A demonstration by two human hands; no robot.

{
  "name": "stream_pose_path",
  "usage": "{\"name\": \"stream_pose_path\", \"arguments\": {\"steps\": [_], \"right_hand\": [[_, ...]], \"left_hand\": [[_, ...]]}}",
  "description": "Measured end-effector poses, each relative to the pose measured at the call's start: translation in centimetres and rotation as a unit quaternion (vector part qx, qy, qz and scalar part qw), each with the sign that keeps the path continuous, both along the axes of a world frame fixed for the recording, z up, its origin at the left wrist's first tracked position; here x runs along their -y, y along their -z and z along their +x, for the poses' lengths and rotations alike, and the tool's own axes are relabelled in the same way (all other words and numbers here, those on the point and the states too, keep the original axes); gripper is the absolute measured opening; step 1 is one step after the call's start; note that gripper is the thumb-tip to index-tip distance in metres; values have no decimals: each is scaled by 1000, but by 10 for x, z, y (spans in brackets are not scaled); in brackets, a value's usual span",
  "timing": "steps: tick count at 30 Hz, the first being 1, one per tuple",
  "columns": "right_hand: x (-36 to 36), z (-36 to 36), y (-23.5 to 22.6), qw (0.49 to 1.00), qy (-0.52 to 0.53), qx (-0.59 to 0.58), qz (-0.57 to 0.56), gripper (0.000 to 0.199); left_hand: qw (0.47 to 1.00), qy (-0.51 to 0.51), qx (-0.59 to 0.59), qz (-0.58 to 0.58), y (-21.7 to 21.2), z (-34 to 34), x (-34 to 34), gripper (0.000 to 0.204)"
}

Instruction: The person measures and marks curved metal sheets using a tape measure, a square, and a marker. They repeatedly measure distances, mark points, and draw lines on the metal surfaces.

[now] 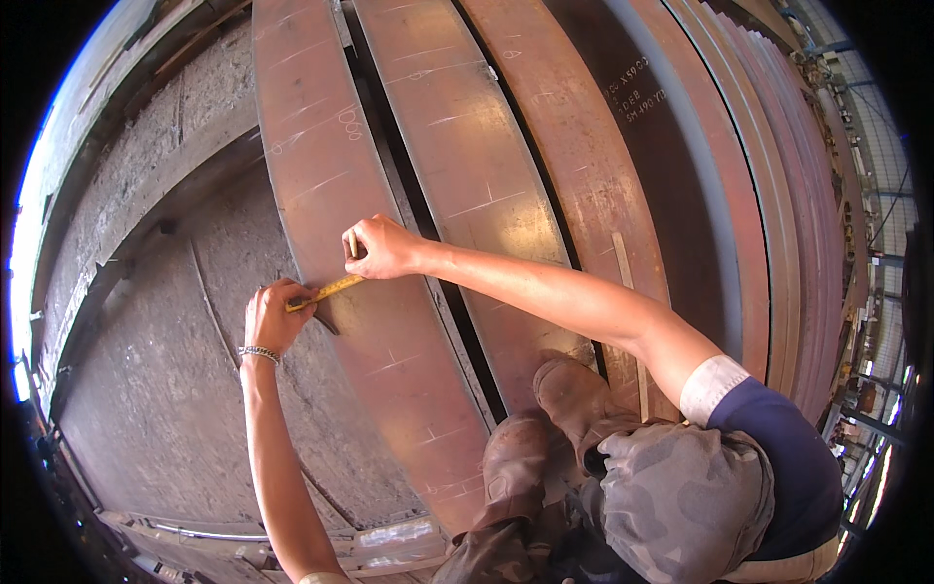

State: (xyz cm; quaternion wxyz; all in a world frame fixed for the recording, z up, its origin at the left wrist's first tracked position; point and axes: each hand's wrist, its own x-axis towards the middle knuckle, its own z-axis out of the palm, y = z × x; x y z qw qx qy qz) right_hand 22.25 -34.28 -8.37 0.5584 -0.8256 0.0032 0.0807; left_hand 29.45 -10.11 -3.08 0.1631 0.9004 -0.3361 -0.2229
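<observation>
My left hand (276,319) is closed on one end of a yellow measuring tape (337,288) at the left edge of a long rust-brown steel plate (404,404). The tape lies across the plate toward my right hand (386,247), which is closed over the plate. A short tan stick (351,244), perhaps a marking chalk, stands upright in my right fingers. Whether those fingers also touch the tape is hidden. Pale cross-shaped marks and thin lines run along the plate. A dark, pointed shape (327,322) shows just beside my left fingers; I cannot make out what it is.
More long plates (467,146) lie side by side to the right, with dark narrow gaps between them. A thin strip (623,261) rests on one. My boots (518,456) stand on the plates. A lower dark steel surface (175,360) spreads to the left.
</observation>
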Motion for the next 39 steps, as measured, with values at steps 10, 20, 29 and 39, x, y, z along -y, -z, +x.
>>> {"name": "stream_pose_path", "arguments": {"steps": [10,20,29,39], "right_hand": [[-13,12,-19,968,128,180,-120,13],[52,8,-59,954,254,160,-1,11],[103,-1,-57,944,302,119,66,14],[118,-10,-46,951,297,61,58,12]], "left_hand": [[1000,-2,11,13,-1,-1,2,16],[999,-12,-7,-37,-3,10,4,17],[996,-10,70,-58,-5,83,47,18],[997,-32,67,-37,17,118,49,21]]}}
